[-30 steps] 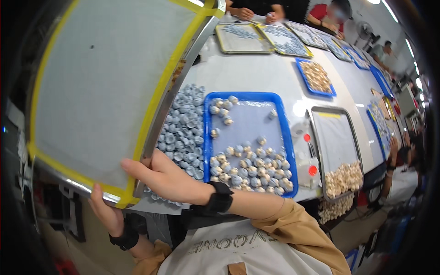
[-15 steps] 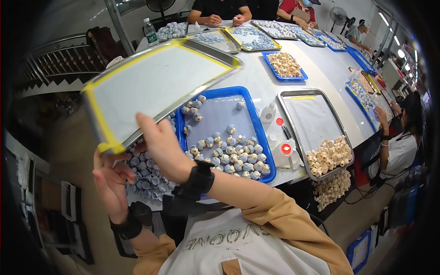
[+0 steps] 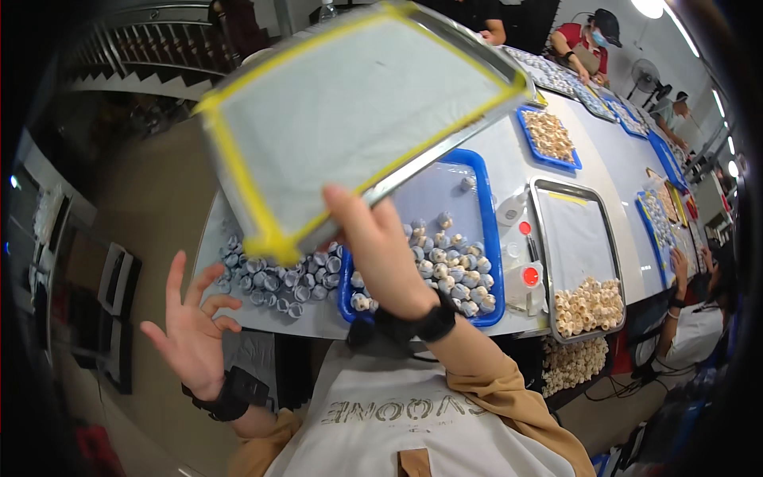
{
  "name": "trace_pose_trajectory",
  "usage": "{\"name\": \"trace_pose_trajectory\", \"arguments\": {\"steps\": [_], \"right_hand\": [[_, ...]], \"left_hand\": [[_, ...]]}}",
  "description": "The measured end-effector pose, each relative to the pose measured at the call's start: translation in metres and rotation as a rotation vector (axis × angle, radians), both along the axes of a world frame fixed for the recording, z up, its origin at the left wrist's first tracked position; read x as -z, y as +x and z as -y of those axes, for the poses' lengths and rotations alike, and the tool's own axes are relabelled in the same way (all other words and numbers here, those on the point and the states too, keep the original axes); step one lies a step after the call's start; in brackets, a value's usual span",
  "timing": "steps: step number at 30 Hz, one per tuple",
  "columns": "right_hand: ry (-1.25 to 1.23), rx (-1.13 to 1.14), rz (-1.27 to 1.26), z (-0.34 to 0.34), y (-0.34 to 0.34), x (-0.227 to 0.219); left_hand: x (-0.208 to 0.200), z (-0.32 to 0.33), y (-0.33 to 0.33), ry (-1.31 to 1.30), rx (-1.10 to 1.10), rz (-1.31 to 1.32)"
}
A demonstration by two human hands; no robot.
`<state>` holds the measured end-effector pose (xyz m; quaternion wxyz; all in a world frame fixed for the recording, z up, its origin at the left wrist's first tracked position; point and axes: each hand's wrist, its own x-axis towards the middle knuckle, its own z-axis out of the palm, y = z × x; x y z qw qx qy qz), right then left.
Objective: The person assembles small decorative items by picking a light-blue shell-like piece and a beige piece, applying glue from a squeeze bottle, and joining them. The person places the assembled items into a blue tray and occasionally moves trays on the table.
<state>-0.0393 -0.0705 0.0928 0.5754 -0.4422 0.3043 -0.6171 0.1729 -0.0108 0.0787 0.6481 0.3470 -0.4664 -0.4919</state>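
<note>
Nearest, the left hand (image 3: pixel 195 334) is empty, its fingers spread wide, off the near left corner of the tabletop (image 3: pixel 604 155). The right hand (image 3: pixel 385 254) grips the taped tray (image 3: pixel 358 111) at its near long edge, thumb on the pale face and the other fingers mostly hidden under the rim. The taped tray lies ahead of both hands, held up and tilted over the left part of the tabletop; its long axis slants from near left to far right. The right hand touches it; the left is near its closest corner but apart from it.

The taped tray has a flat, greyish-white face with a small dark mark, yellow tape along its borders, bunched thickly at the near corner, and a silvery metal rim.

Below it, pale blue cups (image 3: pixel 282 278) spread by the tabletop's near left corner. Along the near edge, just right of them, a blue tray (image 3: pixel 486 191) bears blue-and-cream balls (image 3: pixel 457 270), part of it hidden by the taped tray and right arm. Further right, a metal tray (image 3: pixel 580 230) has beige pieces (image 3: pixel 592 306) at its near end. Beyond stands a small blue tray (image 3: pixel 578 164) of beige pieces.
</note>
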Motion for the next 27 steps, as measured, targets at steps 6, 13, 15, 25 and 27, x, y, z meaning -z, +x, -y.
{"name": "trace_pose_trajectory", "arguments": {"steps": [6, 13, 15, 25, 27], "right_hand": [[-0.189, -0.267, -0.014, -0.048, 0.028, 0.012], [-0.288, -0.560, -0.020, -0.066, 0.001, 0.030], [-0.296, -0.586, -0.134, -0.074, -0.013, 0.049], [-0.116, -0.600, -0.217, -0.097, -0.056, 0.073], [-0.088, -0.596, -0.236, -0.101, -0.063, 0.076]], "left_hand": [[0.032, -0.040, 0.015, 0.000, -0.320, -0.353], [-0.022, -0.005, 0.022, 0.143, -0.006, -0.054], [-0.033, 0.043, -0.003, 0.095, -0.030, 0.162], [-0.036, 0.199, -0.137, 0.289, 0.560, -0.112], [-0.021, 0.224, -0.160, 0.317, 0.611, -0.115]]}}
